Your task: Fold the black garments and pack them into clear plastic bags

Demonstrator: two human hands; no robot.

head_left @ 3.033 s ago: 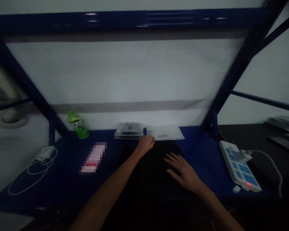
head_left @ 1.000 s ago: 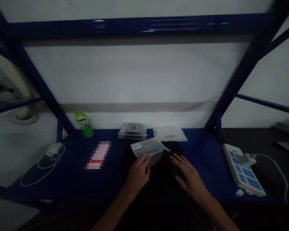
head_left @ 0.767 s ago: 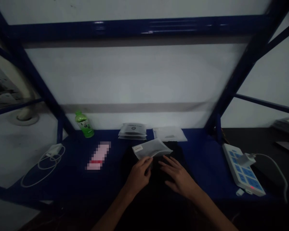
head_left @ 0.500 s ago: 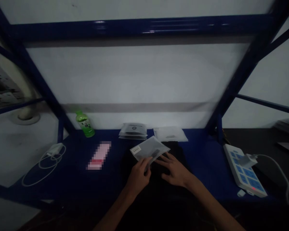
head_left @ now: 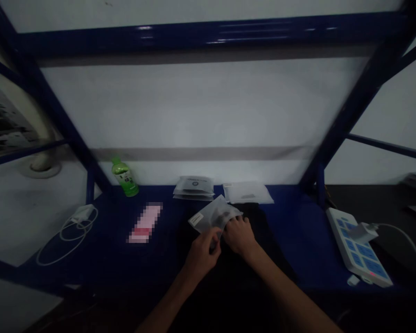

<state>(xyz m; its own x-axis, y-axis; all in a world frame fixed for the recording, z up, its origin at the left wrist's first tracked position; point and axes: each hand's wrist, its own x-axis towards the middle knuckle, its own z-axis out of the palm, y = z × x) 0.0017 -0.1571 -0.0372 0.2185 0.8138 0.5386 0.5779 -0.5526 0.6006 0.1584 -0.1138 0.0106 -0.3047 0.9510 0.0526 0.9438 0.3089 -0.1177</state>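
Note:
A frosted plastic bag [head_left: 208, 216] with a small white label at its left corner lies tilted over a black cloth-like surface [head_left: 256, 222]. My left hand [head_left: 204, 252] pinches the bag's near edge between thumb and fingers. At the bag's right-hand edge is my right hand [head_left: 240, 235], its fingers curled and the front ones hidden at the bag's mouth. Through the plastic a dark shape shows close to those fingers; its kind is unclear.
Behind stand a stack of frosted bags [head_left: 194, 187] and a flatter pile of bags [head_left: 249, 192]. To the left are a green bottle [head_left: 125, 178], a blurred-out pink item [head_left: 145, 223] and a coiled white cable [head_left: 69, 231]. A power strip [head_left: 360, 249] sits at right.
My right hand has moved left and turned inward, its spread fingers now curled at the bag's edge. The bag bulges more on its right. My left hand keeps its pinch.

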